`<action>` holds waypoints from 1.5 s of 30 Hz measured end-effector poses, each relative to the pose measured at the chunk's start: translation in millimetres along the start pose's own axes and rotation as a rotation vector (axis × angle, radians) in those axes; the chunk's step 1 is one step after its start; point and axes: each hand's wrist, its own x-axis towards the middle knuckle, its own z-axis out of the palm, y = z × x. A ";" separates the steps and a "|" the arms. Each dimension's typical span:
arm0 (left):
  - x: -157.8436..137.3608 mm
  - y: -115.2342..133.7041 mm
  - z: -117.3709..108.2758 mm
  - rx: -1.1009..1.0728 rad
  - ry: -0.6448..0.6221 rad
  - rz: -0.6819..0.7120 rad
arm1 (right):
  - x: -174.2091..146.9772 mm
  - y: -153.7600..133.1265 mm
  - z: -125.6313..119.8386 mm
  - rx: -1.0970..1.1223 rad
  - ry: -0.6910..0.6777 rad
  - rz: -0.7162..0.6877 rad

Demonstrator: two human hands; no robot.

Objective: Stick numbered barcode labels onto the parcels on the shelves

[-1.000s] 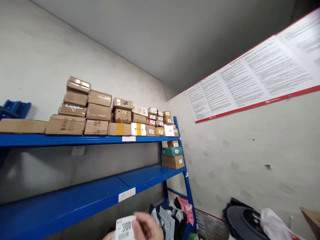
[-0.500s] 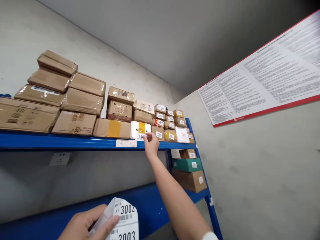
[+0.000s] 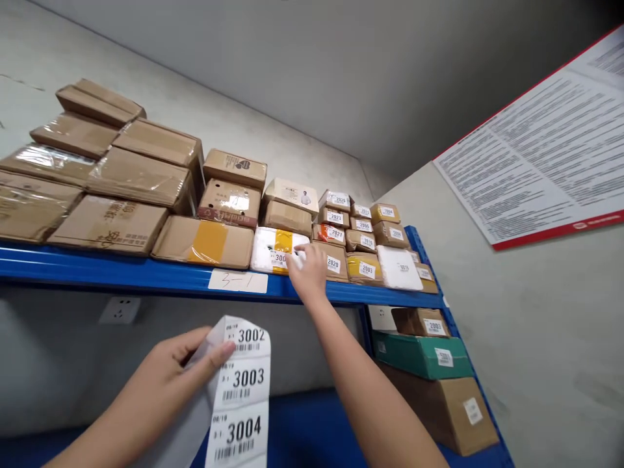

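My left hand [image 3: 188, 364], low in the view, is closed on a strip of number labels [image 3: 244, 396]. Printed on the strip are 3002, 3003 and 3004 with barcodes, and its lower end hangs down. Up at the shelf, my right hand [image 3: 311, 273] touches the front of a white box [image 3: 263, 250] with yellow tape. Its thumb lies at the right end of a label [image 3: 279, 259] on that box, whose last digit is covered. Thumb and forefinger are apart, with white showing between them; the other fingers are curled.
The blue shelf [image 3: 121, 270] carries stacked brown cartons [image 3: 146, 175] on the left and smaller numbered parcels [image 3: 363, 240] on the right. A handwritten card [image 3: 238, 281] sits on its edge. Below stand a green box [image 3: 419, 354] and a large carton [image 3: 458, 416].
The view has shifted closer to the shelf. My left hand has risen with the label strip, showing more of it. My right hand remains at the white box, its thumb and forefinger wider apart.
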 end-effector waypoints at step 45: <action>70.1 -2.3 17.8 -0.233 -0.066 0.141 | 111.6 17.5 15.6 0.253 0.127 0.086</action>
